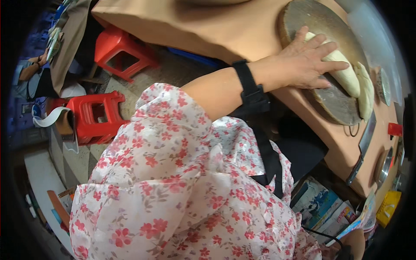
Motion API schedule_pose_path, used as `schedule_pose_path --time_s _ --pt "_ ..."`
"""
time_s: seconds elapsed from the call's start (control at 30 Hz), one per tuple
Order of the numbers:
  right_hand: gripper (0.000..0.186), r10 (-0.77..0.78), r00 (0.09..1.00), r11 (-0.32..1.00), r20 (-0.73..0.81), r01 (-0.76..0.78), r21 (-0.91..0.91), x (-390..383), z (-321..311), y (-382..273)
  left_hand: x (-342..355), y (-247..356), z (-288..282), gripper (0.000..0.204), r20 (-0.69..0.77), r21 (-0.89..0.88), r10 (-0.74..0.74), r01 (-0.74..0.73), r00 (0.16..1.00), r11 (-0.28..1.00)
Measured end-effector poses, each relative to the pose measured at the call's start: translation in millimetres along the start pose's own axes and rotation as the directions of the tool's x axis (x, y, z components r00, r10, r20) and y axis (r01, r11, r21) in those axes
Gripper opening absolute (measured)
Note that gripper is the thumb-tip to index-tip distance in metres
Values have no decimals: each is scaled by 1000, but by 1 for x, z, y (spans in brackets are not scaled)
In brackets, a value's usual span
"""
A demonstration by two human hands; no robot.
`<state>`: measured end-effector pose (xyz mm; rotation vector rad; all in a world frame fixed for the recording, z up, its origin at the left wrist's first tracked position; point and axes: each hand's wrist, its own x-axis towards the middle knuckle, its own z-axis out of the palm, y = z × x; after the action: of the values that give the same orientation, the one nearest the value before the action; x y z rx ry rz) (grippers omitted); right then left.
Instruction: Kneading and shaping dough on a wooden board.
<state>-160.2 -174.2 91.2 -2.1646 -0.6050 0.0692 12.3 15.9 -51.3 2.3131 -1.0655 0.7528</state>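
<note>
My left hand (315, 60) rests palm down, fingers spread, on a pale dough log (346, 78) lying on a round wooden board (328, 105) at the upper right. A second dough piece (365, 92) lies beside it along the board's right side. A cleaver (363, 139) with a dark handle lies on the peach-covered table (341, 157) below the board. My right hand is not in view.
Two red plastic stools (116, 40) (93, 110) stand at the left. A co-worker's hand (43, 58) is by another covered table at the far upper left. A steel bowl (382, 167), a red object (394, 129) and a yellow object (388, 206) sit at the right edge.
</note>
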Motion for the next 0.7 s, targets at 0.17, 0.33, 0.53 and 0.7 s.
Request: schedule_pose_path --time_s 0.17,0.33,0.53,0.7 --pt "32 -18 1000 999 14 17 45 5 14 8 -1 0 5 61 -66 24 1 0 998 1000" --pt "31 -52 998 997 22 51 50 10 19 9 -1 1 5 60 -55 77 -2 6 998 997" --pt "30 -73 997 997 26 72 25 13 19 7 -3 1 2 61 -51 78 7 -3 999 997" --pt "29 -82 996 997 38 82 3 15 19 6 -3 -1 2 59 -56 31 3 -1 998 1000"
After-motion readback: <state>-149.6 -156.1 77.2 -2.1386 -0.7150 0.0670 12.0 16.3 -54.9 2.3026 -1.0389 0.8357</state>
